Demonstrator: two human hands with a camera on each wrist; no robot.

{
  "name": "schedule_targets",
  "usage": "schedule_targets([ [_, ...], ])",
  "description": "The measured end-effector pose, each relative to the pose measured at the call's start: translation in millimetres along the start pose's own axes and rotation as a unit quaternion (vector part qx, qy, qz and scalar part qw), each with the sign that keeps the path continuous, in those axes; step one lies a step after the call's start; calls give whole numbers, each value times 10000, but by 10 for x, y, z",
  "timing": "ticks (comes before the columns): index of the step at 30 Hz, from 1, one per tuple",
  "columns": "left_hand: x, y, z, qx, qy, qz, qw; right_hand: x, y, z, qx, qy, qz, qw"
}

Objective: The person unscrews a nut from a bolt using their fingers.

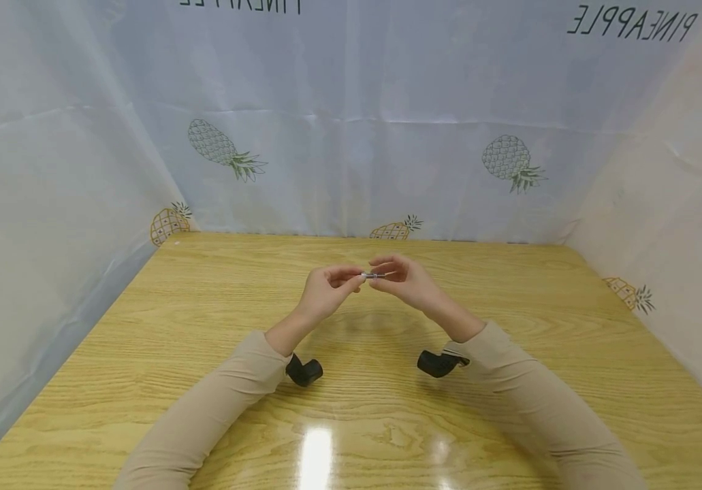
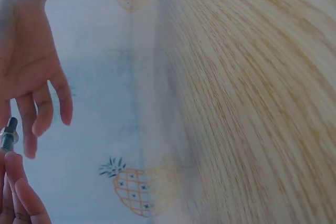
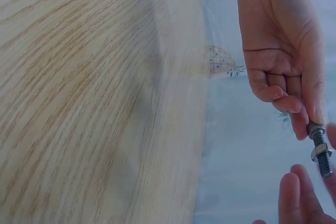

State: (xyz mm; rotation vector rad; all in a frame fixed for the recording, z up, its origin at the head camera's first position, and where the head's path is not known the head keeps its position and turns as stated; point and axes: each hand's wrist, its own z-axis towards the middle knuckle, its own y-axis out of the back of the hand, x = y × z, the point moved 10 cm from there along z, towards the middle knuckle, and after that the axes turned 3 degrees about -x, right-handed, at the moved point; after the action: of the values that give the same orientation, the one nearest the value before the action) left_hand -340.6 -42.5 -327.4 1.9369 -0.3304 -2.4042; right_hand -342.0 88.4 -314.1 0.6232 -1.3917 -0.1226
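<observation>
- Dropping seems the biggest risk: the bolt is pinched only by its head, so if that pinch is made loose, it could be let fall onto the wooden table.
- The hex nut might be spun off the free tip and lost if it is turned too far that way; it might get stuck if it is pushed crooked.
- The bolt's head is pinched between the thumb and fingertips of the left hand.
- The right hand is held spread around the threaded end; whether the nut is touched by it cannot be told.
- The bolt is held up between both hands, over the table and nearly flat, its free tip pointed toward the right hand, with the nut sitting partway along the thread.
</observation>
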Motion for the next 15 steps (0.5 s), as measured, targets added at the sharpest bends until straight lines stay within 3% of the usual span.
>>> schedule_targets([
  [8, -4, -12, 0, 29, -61, 22, 10000, -56, -23, 3, 58, -146, 52, 9999],
  [15, 1, -12, 2, 24, -198, -25, 9998, -26, 1, -7, -69, 22, -61, 10000],
])
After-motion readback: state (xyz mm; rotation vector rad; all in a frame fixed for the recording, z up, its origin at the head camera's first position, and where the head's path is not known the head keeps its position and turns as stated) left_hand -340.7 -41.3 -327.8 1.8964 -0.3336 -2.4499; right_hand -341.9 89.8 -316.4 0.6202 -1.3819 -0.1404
